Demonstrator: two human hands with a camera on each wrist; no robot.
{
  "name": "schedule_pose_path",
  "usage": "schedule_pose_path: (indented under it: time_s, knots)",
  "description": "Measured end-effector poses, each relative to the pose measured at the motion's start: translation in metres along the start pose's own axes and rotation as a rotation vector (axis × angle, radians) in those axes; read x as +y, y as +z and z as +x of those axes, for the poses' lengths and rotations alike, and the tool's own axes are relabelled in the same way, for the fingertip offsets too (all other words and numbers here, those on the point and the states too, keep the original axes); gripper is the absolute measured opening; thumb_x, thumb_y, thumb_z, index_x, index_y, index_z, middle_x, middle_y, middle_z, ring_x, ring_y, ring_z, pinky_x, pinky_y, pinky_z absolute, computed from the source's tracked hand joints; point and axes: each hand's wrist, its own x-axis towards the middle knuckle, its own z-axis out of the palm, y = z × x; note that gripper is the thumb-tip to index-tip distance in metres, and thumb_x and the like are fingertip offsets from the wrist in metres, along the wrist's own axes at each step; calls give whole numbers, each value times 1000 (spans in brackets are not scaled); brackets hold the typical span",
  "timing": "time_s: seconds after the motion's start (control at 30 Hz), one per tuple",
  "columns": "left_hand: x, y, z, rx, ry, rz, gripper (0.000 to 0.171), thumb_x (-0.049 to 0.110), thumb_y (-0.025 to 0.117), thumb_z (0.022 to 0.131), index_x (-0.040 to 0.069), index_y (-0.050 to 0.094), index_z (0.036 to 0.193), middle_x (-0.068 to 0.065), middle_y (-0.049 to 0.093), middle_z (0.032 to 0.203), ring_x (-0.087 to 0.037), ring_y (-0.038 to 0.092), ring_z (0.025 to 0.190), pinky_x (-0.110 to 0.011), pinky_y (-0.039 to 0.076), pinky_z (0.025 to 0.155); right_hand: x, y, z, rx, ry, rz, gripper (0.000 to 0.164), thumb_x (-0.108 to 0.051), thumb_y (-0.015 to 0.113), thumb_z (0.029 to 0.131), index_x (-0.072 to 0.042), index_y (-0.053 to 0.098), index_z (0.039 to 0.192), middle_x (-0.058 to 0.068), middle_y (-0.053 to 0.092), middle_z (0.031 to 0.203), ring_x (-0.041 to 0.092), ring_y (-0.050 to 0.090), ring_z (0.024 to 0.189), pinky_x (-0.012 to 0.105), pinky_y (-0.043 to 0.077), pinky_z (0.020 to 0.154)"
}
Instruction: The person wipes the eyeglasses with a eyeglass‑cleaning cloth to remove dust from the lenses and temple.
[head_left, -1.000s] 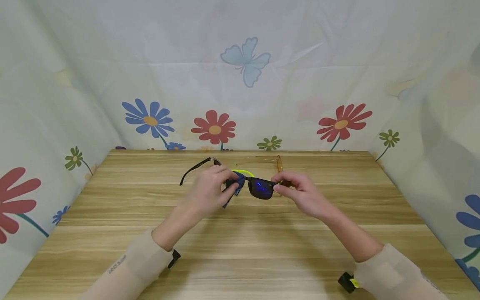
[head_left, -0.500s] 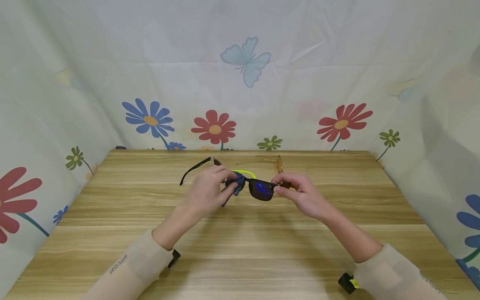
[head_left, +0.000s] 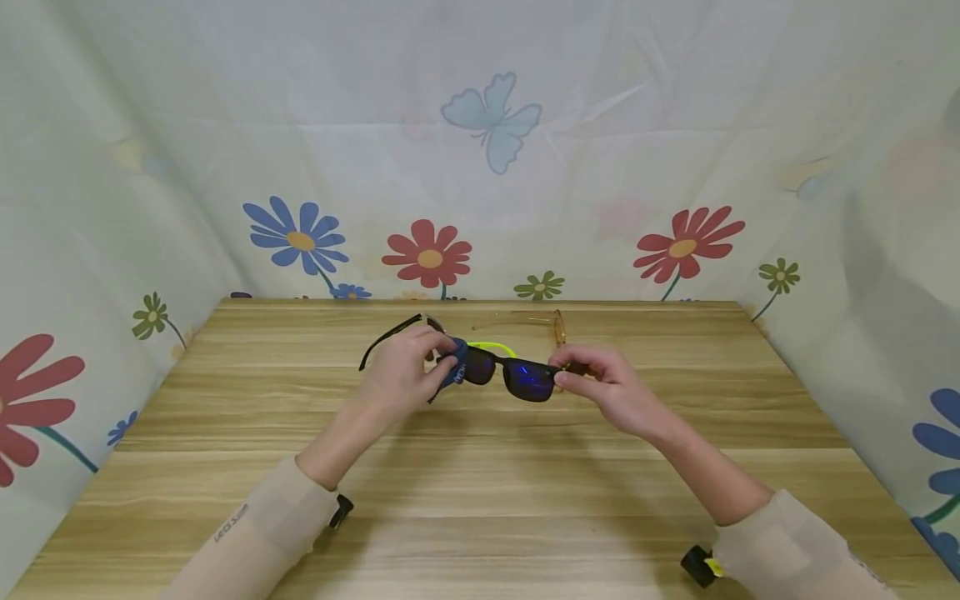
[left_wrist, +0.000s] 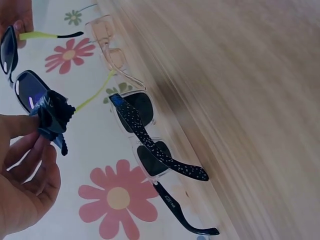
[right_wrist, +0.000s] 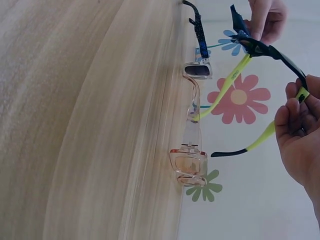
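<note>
Black sunglasses [head_left: 529,381] with dark blue-tinted lenses and yellow-green temples are held above the table, lenses facing the person. In the head view my left hand [head_left: 401,371] pinches a dark blue cleaning cloth [head_left: 454,367] between thumb and fingers, at the outer edge of the left lens. The cloth wraps round that corner of the frame, also in the left wrist view, where the bunched cloth [left_wrist: 52,115] hides part of the rim. My right hand [head_left: 611,387] grips the opposite corner of the sunglasses, near the hinge; one yellow temple [right_wrist: 265,135] extends past those fingers.
Behind the hands, sunglasses with clear rims and speckled black temples [left_wrist: 132,117] lie on the wooden table [head_left: 480,500]. Beside them rest clear amber-framed glasses [right_wrist: 187,162]. A flower-printed curtain [head_left: 495,208] stands along the table's back edge and sides.
My left hand and the cloth have slid left across the left lens to its outer edge, uncovering most of that lens. My right hand and the sunglasses have shifted slightly right.
</note>
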Motion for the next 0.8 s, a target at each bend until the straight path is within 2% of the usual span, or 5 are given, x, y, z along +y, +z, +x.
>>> schedule_pose_path:
  time_s: [0.27,0.4,0.8]
  knots:
    - [-3,-1,-1,10,7,-43,9,10,80,91,6,76,97,-3,68,93,-17,60,81,-30,53,69,1,0,0,4,9,37,12,1,57,102,-1,69,103,7,63,92,21,56,82,29,49,74]
    - [-1,-1,0,13,27,-62,11,11,81,90,6,76,98,-2,68,91,-16,61,82,-30,54,71,1,0,2,13,8,52,11,1,58,101,-1,68,103,11,63,93,26,56,82,28,49,73]
    - [16,4,2,41,148,-120,12,9,81,90,4,75,99,-3,70,94,-16,67,82,-30,54,69,0,6,6,43,18,13,12,3,59,100,-1,70,103,8,64,93,24,54,81,28,46,71]
